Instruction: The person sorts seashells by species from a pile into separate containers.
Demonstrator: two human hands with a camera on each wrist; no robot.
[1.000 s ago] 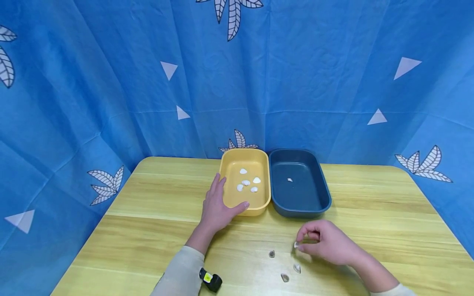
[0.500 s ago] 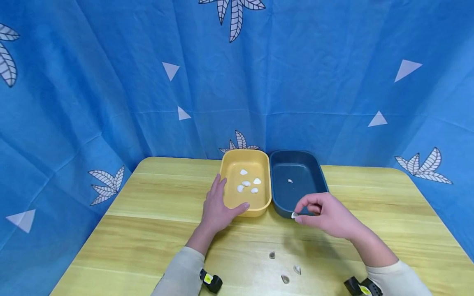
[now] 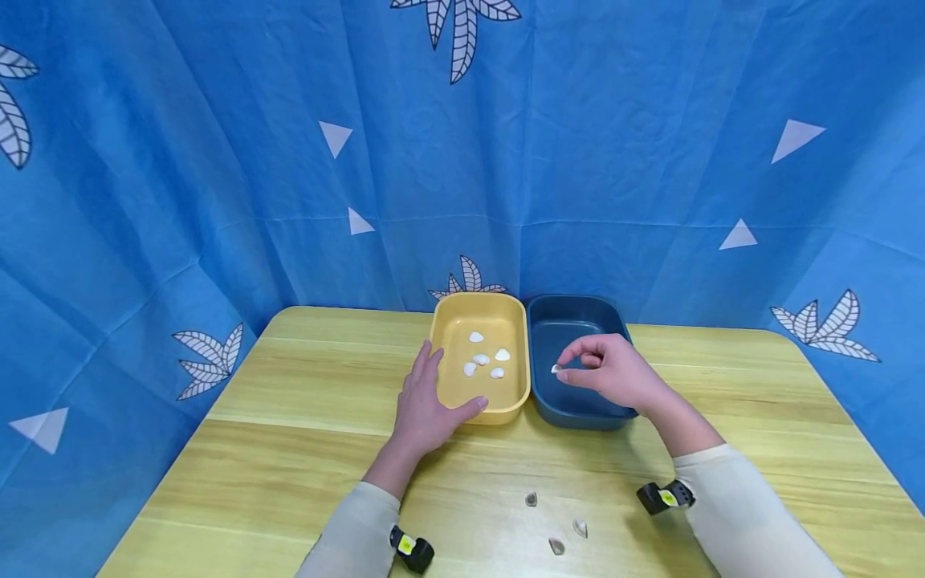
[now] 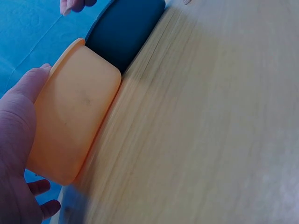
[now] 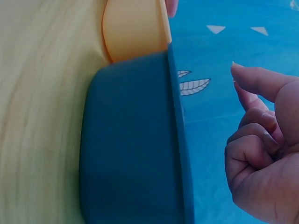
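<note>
My left hand [image 3: 422, 409] lies along the left side of a yellow tray [image 3: 462, 393], fingers spread and fairly straight, thumb at its near rim. Several white seashells [image 3: 480, 360] lie inside this tray. Over the dark blue tray [image 3: 578, 420] is my right hand [image 3: 614, 369], pinching a small pale seashell [image 3: 556, 369] between thumb and index finger. Its other fingers are curled in, as the right wrist view shows. The hand covers part of the blue tray's inside.
The trays stand side by side at the back of the wooden table [image 3: 325, 385], before a blue curtain [image 3: 614, 160]. Nearer me lie three small brownish shells, a left one [image 3: 531, 499], a right one [image 3: 580, 527] and a front one [image 3: 556, 546]. Each sleeve bears a black wrist camera.
My right hand has lifted the pinched seashell from the near tabletop and moved it forward over the blue tray. The left hand has stayed at the yellow tray.
</note>
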